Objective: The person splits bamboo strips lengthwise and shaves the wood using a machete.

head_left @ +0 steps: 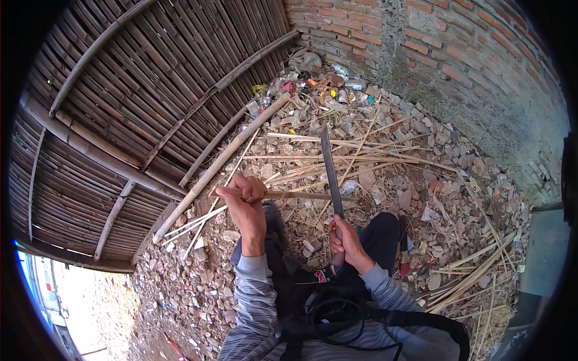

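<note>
My left hand (245, 209) is closed around one end of a flat bamboo strip (295, 195). The strip points to the right, its other end at the middle of a long dark machete (330, 165). My right hand (349, 242) grips the machete by its handle, with the blade pointing up and away from me. The blade crosses the strip near that end; whether they touch I cannot tell. Beyond both hands, split bamboo strips (361, 157) lie loosely across each other on the rubble.
Stony, littered ground surrounds me. A bamboo pole (224, 165) lies along the bamboo slat wall (162, 84) at left. A brick wall (463, 66) stands at right. More strips (475, 272) lie at lower right, near a red-handled tool (404, 259) beside my knee.
</note>
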`<action>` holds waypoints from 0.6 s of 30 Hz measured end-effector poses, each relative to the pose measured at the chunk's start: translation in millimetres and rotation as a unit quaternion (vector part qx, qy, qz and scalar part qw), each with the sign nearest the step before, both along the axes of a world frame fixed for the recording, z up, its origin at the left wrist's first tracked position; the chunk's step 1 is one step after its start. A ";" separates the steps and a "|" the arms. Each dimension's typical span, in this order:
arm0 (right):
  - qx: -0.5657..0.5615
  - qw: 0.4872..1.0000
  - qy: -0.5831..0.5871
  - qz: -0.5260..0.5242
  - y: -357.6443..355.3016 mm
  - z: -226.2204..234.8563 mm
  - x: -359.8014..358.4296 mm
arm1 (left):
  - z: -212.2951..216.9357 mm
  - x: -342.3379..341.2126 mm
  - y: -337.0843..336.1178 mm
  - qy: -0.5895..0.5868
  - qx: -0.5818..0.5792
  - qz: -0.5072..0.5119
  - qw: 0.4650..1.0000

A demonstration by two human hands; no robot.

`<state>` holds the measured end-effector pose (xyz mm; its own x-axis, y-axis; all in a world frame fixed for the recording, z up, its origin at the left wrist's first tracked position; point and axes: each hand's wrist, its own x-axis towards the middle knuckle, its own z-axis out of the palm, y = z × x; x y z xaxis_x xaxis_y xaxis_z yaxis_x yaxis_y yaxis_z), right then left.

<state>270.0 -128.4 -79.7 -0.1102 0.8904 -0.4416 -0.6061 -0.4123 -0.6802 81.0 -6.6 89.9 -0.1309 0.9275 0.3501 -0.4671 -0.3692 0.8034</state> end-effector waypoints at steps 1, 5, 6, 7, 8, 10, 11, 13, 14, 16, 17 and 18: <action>-0.013 1.000 0.018 -0.004 -6.0 -2.3 -2.5 | -2.6 -2.9 2.7 0.007 0.017 0.012 1.000; -0.025 0.999 0.027 0.026 -14.7 -5.0 -7.1 | -10.0 -6.5 6.6 -0.004 0.012 0.060 0.998; -0.033 0.998 0.028 0.043 -15.6 -1.5 -8.6 | -11.6 -8.8 6.4 -0.004 0.011 0.062 0.998; -0.034 0.998 0.028 0.044 -14.2 4.2 -8.5 | -14.1 -11.0 5.6 -0.007 -0.002 0.063 0.998; -0.028 0.997 0.025 0.068 -10.3 10.1 -6.8 | -15.8 -12.8 5.2 -0.010 -0.014 0.065 0.998; -0.024 0.995 0.022 0.095 -1.6 30.5 -1.0 | -17.2 -13.7 5.3 -0.028 0.000 0.067 0.997; 0.028 0.997 0.031 0.061 2.8 47.3 5.4 | -17.3 -13.8 5.0 -0.032 -0.007 0.088 0.996; 0.134 0.989 0.067 -0.023 12.6 59.2 16.0 | -15.8 -10.2 5.3 -0.054 -0.017 0.119 0.991; 0.175 0.978 0.081 -0.076 17.8 75.9 16.6 | -14.3 -10.3 5.0 -0.055 -0.019 0.123 0.991; 0.262 0.948 0.110 -0.143 25.8 90.3 17.0 | -13.0 -9.9 5.7 -0.049 -0.025 0.159 0.986; 0.261 0.949 0.109 -0.142 25.8 89.7 12.6 | -14.1 -9.4 7.6 -0.056 -0.027 0.169 0.984; 0.267 0.946 0.075 -0.169 23.8 86.5 5.4 | -13.8 -8.6 8.2 -0.057 -0.027 0.169 0.984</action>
